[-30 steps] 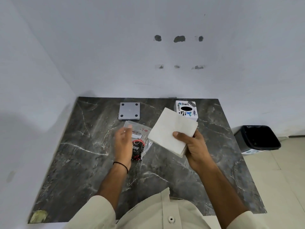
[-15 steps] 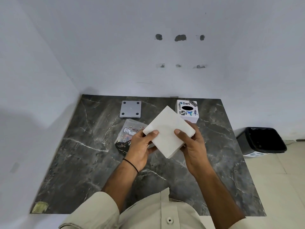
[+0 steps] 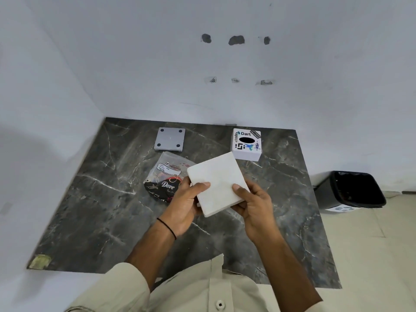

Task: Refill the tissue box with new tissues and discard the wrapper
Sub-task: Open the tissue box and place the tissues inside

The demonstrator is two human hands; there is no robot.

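Both my hands are on the tissue stack [image 3: 217, 182], held up over the marble table [image 3: 90, 210], tilted, one corner pointing away from me. Left hand [image 3: 184, 204] grips its left edge: thumb on top, other fingers under the stack, hidden. Right hand [image 3: 254, 204] grips the near-right edge the same way, thumb on top, fingers tucked underneath, out of sight. Both closed on the stack, not spread.

Wrapper [image 3: 165, 176] lies flat on the table just left of the stack; its right and near parts are covered by the stack and my left hand. "Dove" readable on the dark end, the label text on the clear end is too small to read.

Tissue box [image 3: 247, 144] stands at the far right of the table, beyond the stack's far corner, dark oval slot facing up. Can't see inside it. Stickers on top, partly legible: "Dart", "codex".

Grey square plate [image 3: 170, 139] with four dark dots lies flat at the far edge, behind the wrapper, apart from it.

Black bin [image 3: 351, 190] sits on the floor right of the table, tilted in this wide-angle view; interior just dark, contents can't be made out.

My shirt [image 3: 202, 296] cuts off the table's near edge.
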